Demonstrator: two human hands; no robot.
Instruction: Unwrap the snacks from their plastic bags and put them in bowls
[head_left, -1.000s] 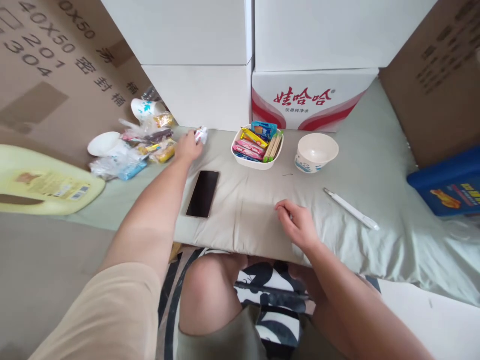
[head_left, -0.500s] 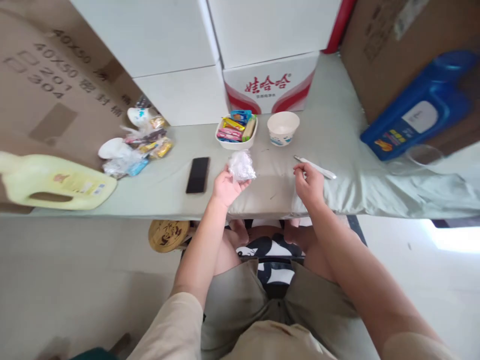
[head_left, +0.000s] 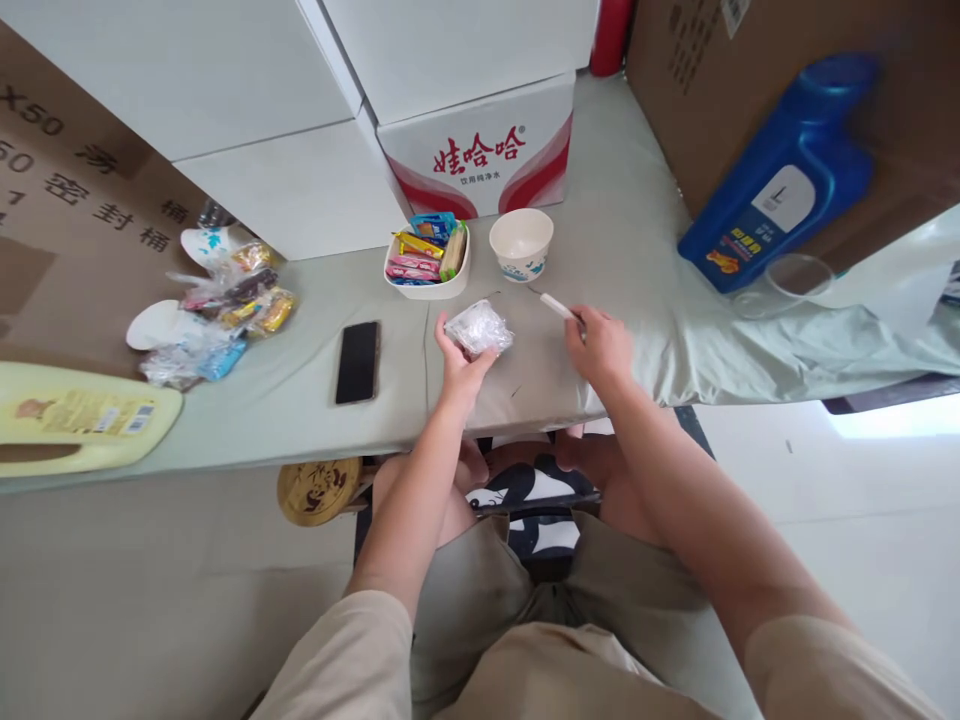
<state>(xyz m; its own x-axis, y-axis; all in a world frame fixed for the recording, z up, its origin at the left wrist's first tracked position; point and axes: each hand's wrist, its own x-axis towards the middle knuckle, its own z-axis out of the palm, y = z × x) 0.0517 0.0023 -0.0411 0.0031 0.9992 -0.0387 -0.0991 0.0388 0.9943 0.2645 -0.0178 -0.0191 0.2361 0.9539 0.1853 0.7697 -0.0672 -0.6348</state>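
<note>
A crinkled, clear plastic-wrapped bundle [head_left: 480,328] rests in my left hand [head_left: 463,365], with fingers and thumb closed around its sides above the cloth. What is inside the wrap I cannot make out. My right hand [head_left: 602,345] grips a slim white-handled tool [head_left: 557,306]. Its thin end points left, away from my fingers, and its exact kind is unclear. Just beyond my hands stand a white paper bowl [head_left: 521,262] with a blue print and a white tub [head_left: 427,290] full of colourful wrapped sticks.
A black phone [head_left: 358,362] lies left of my hands. Crumpled wrappers [head_left: 225,320] and a yellow jug [head_left: 90,415] are farther left. A blue bottle [head_left: 757,215] and a clear cup [head_left: 799,285] stand at the right. White boxes [head_left: 480,170] line the back.
My right hand has picked up the white-handled tool from the cloth. My left hand has turned the wrapped bundle slightly. The whole view has shifted to the right.
</note>
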